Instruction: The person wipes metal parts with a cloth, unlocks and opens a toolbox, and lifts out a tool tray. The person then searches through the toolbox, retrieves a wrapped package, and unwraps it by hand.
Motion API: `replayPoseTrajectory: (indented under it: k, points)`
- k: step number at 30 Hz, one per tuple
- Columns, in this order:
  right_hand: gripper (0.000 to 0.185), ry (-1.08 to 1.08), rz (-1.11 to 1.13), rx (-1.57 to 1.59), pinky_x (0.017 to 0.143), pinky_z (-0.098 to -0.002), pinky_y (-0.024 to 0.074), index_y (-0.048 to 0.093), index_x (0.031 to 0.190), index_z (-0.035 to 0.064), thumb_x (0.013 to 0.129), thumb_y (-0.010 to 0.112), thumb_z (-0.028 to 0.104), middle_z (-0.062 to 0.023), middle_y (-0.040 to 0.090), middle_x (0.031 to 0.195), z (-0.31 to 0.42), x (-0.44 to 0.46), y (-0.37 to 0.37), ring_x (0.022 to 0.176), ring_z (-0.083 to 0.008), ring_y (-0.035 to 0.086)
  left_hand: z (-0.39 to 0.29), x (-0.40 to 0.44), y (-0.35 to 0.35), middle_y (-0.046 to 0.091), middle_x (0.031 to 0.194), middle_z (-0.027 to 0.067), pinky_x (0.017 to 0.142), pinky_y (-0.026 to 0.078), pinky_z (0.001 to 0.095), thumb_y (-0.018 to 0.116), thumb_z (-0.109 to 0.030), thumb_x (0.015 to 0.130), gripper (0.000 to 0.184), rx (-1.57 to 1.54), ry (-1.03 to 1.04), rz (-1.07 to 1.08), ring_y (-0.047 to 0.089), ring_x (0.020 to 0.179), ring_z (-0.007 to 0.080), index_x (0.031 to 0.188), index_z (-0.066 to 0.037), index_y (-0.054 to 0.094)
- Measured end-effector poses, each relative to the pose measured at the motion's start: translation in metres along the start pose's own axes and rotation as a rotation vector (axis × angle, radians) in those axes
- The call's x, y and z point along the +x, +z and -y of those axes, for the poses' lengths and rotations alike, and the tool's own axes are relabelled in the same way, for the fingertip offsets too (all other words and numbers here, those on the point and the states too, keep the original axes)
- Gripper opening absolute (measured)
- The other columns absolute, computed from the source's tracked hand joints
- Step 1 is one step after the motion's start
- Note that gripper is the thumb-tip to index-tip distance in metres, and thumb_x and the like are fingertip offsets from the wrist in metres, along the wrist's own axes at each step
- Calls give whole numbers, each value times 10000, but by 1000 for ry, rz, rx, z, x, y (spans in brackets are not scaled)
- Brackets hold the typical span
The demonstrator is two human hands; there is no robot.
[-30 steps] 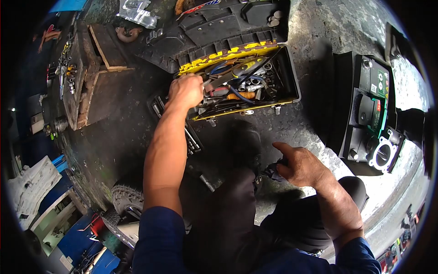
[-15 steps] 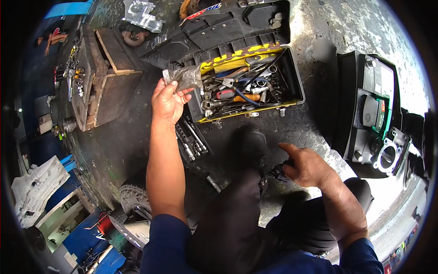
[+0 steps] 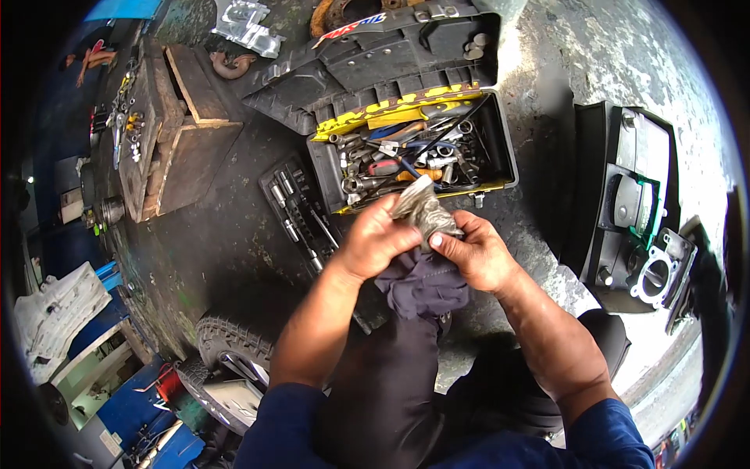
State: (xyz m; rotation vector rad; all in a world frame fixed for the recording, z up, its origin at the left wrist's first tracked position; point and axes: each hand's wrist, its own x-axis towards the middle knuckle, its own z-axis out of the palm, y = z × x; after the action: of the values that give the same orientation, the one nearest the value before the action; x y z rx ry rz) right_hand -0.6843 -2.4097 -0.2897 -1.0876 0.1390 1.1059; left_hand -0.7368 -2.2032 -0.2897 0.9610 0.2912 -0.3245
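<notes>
My left hand (image 3: 376,239) and my right hand (image 3: 478,252) are together in front of the toolbox, both closed on a crumpled, brownish see-through plastic bag (image 3: 426,207). What the bag holds, if anything, I cannot make out. A dark cloth (image 3: 426,285) hangs bunched just below my fingers, over my knee; which hand holds it is hidden. Just beyond my hands stands the open black and yellow toolbox (image 3: 509,160), full of wrenches, pliers and screwdrivers. Left of it, a socket set case (image 3: 291,209) lies open on the floor, partly behind my left hand.
A wooden box (image 3: 195,168) stands at left, with small tools beside it. On the right, a black case-like part (image 3: 590,195) lies near a metal gasket-shaped plate (image 3: 655,280). A tyre (image 3: 226,344) is at lower left. A person (image 3: 95,59) sits far off at upper left.
My left hand has brought the plastic bag down and right from the toolbox's left edge. My right hand has moved up and left to meet it, with the dark cloth now spread below.
</notes>
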Motion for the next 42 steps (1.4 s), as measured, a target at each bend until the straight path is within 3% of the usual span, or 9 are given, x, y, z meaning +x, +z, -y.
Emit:
replayPoseTrajectory:
  k: [4, 9, 20, 28, 31, 32, 34, 35, 42]
  points:
    - [210, -33, 29, 181, 800, -255, 545, 655, 1118, -14, 991, 702, 147, -39, 719, 991, -15, 4, -6, 869, -85, 641, 16, -1, 6, 690, 1181, 50, 983, 510, 311, 708, -3, 927, 430, -30, 41, -63, 644, 1063, 134, 1337, 9, 581]
    - [233, 52, 10, 189, 856, -274, 547, 643, 1210, -28, 999, 649, 70, -67, 724, 1061, -18, 3, -9, 931, -107, 657, 18, -4, -1, 714, 1117, 40, 938, 520, 284, 654, -20, 970, 267, 0, 49, -80, 648, 1002, 110, 1233, 20, 659]
    - [294, -14, 18, 82, 889, -259, 511, 629, 1267, 4, 977, 660, 42, -24, 696, 1095, -17, 6, -18, 973, -81, 610, 16, -5, -9, 723, 1107, 137, 866, 600, 420, 605, -92, 1022, 145, -159, -14, -199, 720, 981, 247, 1132, -5, 642]
    - [352, 14, -3, 380, 968, -312, 535, 599, 1312, -20, 999, 678, 120, -89, 689, 1177, -18, 6, -20, 1086, -166, 644, 6, -4, -8, 664, 1208, 194, 1031, 529, 453, 656, -26, 984, 13, 525, 515, 129, 640, 1219, 324, 991, -15, 658]
    - [341, -189, 39, 479, 943, -310, 552, 626, 1265, 32, 934, 692, -18, -66, 689, 1133, -25, 6, -20, 1038, -150, 653, 6, -9, 5, 536, 1414, 227, 1107, 473, 472, 684, -7, 947, 232, 459, 552, 49, 516, 1372, 333, 1173, -20, 629]
    - [351, -274, 48, 491, 938, -306, 552, 631, 1254, 43, 920, 693, -44, -60, 688, 1124, -27, 6, -20, 1024, -145, 655, 11, -13, 14, 544, 1409, 238, 1136, 432, 479, 724, -135, 925, 462, 274, 412, -98, 509, 1370, 337, 1336, -5, 556]
    - [357, -298, 20, 410, 939, -292, 541, 636, 1243, 51, 910, 684, -69, -45, 686, 1106, -20, 3, -18, 1007, -119, 636, -2, -14, 11, 569, 1389, 200, 1093, 464, 422, 632, -28, 907, 532, -146, 196, 6, 543, 1315, 274, 1416, 11, 483]
    - [357, -312, 16, 350, 942, -290, 537, 634, 1252, 48, 915, 690, -58, -44, 687, 1111, -19, 2, -19, 1014, -117, 631, -4, -12, 9, 606, 1344, 206, 1076, 469, 416, 703, -207, 910, 609, -227, 97, 31, 589, 1248, 268, 1421, 40, 483]
    - [360, -332, -124, 132, 918, -287, 522, 636, 1282, 5, 963, 737, 138, -57, 698, 1154, -9, 2, -10, 1015, -103, 621, -1, -8, 25, 691, 1205, 136, 949, 544, 314, 655, 20, 964, 389, 84, 153, -99, 672, 1055, 164, 1335, 75, 553]
